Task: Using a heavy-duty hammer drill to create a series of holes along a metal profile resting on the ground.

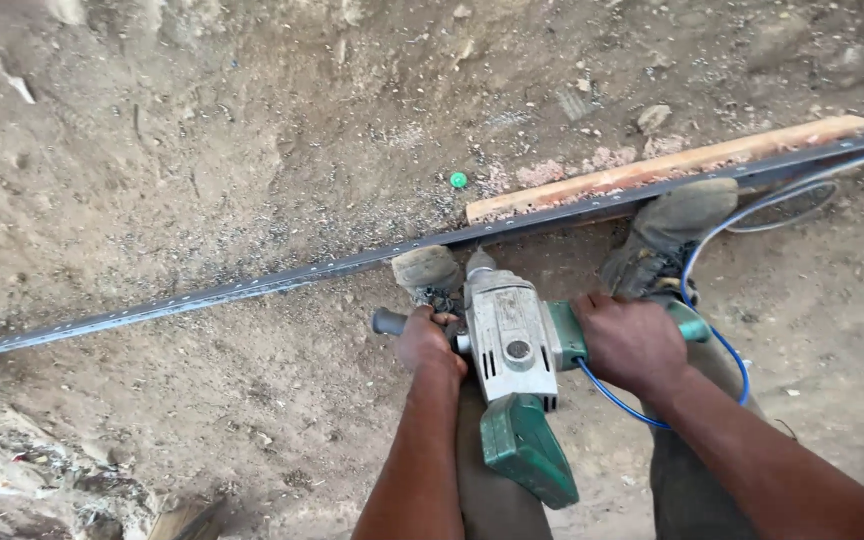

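A heavy electric drill point(512, 350) with a grey metal body and green handles points down at a long dark steel strip point(252, 285) full of small holes, lying across the dirt. My left hand point(427, 340) grips the black side handle. My right hand point(630, 340) grips the green side handle on the other side. The drill's chuck point(479, 264) meets the strip between my two dusty boots, one point(428, 268) on the left and one point(667, 235) on the right, both standing on the strip.
A wooden plank point(652, 165) lies under the strip's far end. A blue cable point(722, 330) loops from the drill past my right leg. A small green cap point(459, 180) sits in the dirt. Stones and rubble lie at the lower left.
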